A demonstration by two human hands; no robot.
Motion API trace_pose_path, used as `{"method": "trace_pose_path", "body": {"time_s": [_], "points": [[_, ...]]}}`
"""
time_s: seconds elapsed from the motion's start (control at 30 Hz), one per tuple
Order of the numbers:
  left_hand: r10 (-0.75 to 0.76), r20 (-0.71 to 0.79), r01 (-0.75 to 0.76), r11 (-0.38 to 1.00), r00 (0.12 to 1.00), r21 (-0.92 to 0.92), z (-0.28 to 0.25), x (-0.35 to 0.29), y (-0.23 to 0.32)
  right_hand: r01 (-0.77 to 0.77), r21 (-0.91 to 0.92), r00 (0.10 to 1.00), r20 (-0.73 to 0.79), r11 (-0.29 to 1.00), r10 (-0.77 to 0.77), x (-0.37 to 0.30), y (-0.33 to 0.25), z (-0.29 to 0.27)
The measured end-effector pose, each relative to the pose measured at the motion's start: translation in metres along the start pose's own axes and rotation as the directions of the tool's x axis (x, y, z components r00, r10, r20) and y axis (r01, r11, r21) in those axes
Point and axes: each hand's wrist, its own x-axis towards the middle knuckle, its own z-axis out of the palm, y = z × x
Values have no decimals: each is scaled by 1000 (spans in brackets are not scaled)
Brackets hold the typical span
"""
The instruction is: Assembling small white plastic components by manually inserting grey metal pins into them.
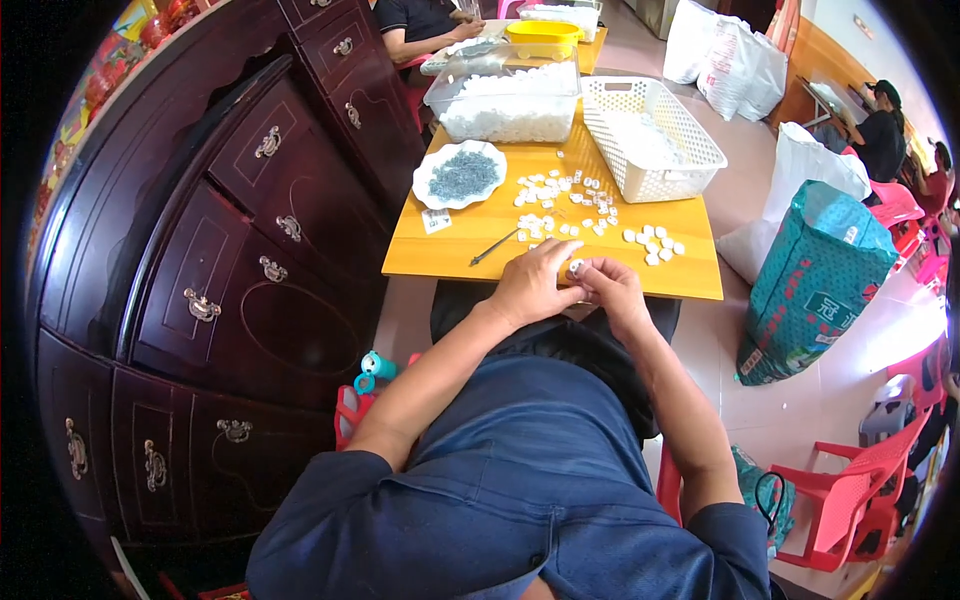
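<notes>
My right hand [614,292] pinches a small white plastic piece [575,267] at the table's near edge. Close against it is my left hand [532,283], fingers stretched over the edge and thumb reaching toward the right fingertips. Loose white pieces [541,190] lie scattered beyond my hands, with a separate group of white pieces [653,244] to the right. A thin dark pen-like tool [494,247] rests left of my fingers. Farther back, a white scalloped dish [424,186] holds a heap of small grey-blue parts [464,178].
On the yellow table [430,255] stand a clear tub [508,125] heaped with white pieces and a cream perforated basket [690,182]. Dark wooden drawers [235,270] flank the left. A green sack [815,290] and red chair [850,480] are right. Another person [415,30] sits across.
</notes>
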Motion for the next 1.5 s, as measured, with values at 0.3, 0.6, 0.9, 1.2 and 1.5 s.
{"method": "trace_pose_path", "body": {"time_s": [0.3,0.6,0.9,1.2,1.5], "points": [[0,8,0,999,1000,44,6,-3,2,-169,169,978,151,971,143,7,13,-14],[37,30,-38,999,999,22,8,-7,-5,-176,91,980,114,980,165,3,7,-3],[36,31,-38,998,999,43,8,-7,-3,-158,72,986,54,985,155,-1,4,2],[66,-4,-66,998,998,17,11,-8,-5,-157,73,988,8,985,157,-6,-2,7],[44,-83,-50,996,996,-69,10,-7,-6,-102,70,994,38,992,100,0,8,4]]}}
